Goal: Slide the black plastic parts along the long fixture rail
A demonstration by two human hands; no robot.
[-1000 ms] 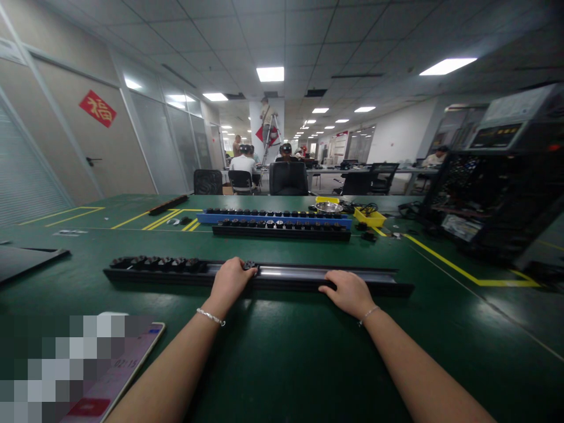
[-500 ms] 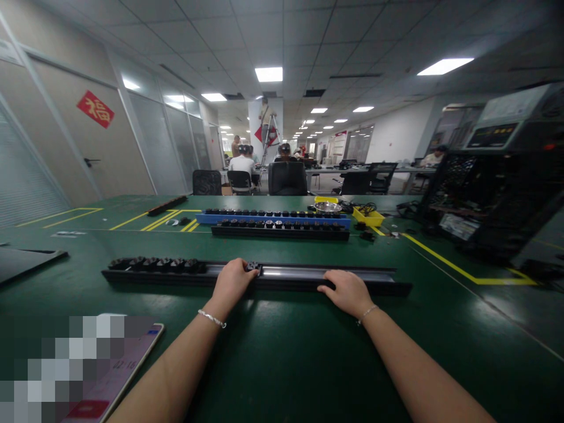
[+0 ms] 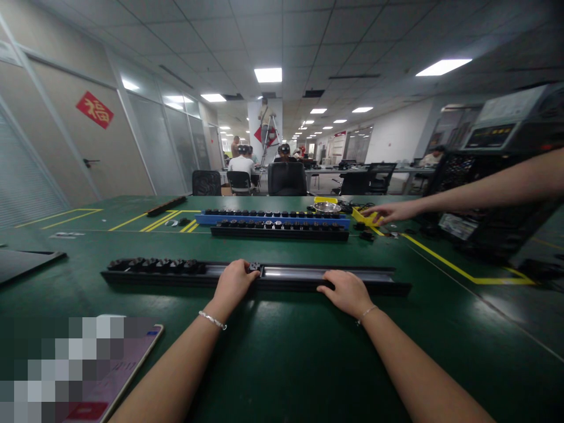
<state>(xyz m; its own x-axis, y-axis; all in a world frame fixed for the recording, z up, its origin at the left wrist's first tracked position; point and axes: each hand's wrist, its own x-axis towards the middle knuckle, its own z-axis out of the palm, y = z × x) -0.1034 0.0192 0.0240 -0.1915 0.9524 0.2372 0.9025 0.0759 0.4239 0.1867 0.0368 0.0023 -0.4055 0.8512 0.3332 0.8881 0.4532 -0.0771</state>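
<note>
A long black rail (image 3: 299, 275) with a shiny channel lies across the green table (image 3: 286, 352) in front of me. Several small black parts (image 3: 154, 264) fill its left end. My left hand (image 3: 232, 283) is closed, pinching one small black part (image 3: 252, 268) that sits in the channel near the rail's middle. My right hand (image 3: 347, 291) rests on the rail's front edge further right, fingers curled over it.
Behind lie a blue rail (image 3: 273, 218) and a black rail (image 3: 279, 229), both full of parts. Another person's hand (image 3: 382, 212) reaches from the right to a yellow tray (image 3: 368, 218). A phone (image 3: 106, 376) lies at the near left, a dark machine (image 3: 493, 194) on the right.
Another person's arm has come in from the right and reaches to the yellow tray. My own hands have stayed put on the near rail.
</note>
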